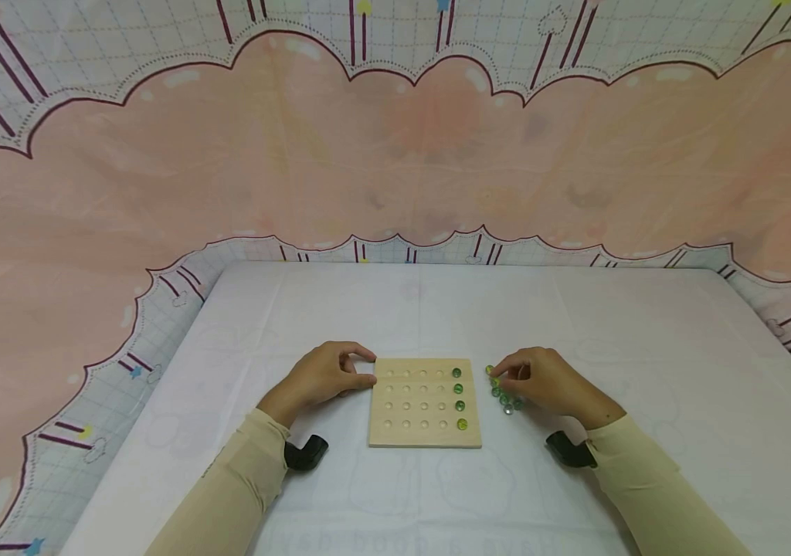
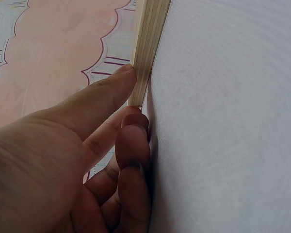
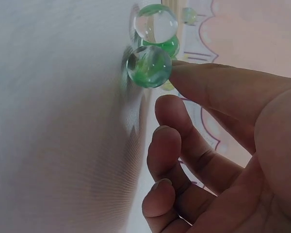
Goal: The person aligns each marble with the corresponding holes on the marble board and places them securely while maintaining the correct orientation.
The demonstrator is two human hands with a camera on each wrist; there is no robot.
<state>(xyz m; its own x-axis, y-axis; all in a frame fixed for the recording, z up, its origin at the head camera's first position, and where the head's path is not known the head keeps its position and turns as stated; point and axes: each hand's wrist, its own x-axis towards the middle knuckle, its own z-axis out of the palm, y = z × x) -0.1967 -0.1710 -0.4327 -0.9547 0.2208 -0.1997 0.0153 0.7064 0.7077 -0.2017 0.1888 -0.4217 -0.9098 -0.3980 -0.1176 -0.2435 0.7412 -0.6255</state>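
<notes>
A square wooden board (image 1: 405, 442) with rows of round hollows lies flat on the table. Green and yellow-green glass marbles (image 1: 458, 388) fill its right-hand column. My left hand (image 1: 322, 376) holds the board by its far left corner, thumb on the side edge. Just right of the board lies a small cluster of loose marbles (image 1: 504, 398). Over it, my right hand (image 1: 541, 380) pinches a yellow-green marble (image 1: 495, 382) between thumb and index fingertips. In the right wrist view, a clear marble with green swirls (image 3: 149, 67) partly hides those fingertips; the other fingers curl beneath.
A white cloth covers the table (image 1: 381, 309). Behind it hangs a peach and white patterned cloth (image 1: 395, 154). A black wrist device (image 1: 307, 453) sits on the left wrist and another black device (image 1: 569, 449) on the right.
</notes>
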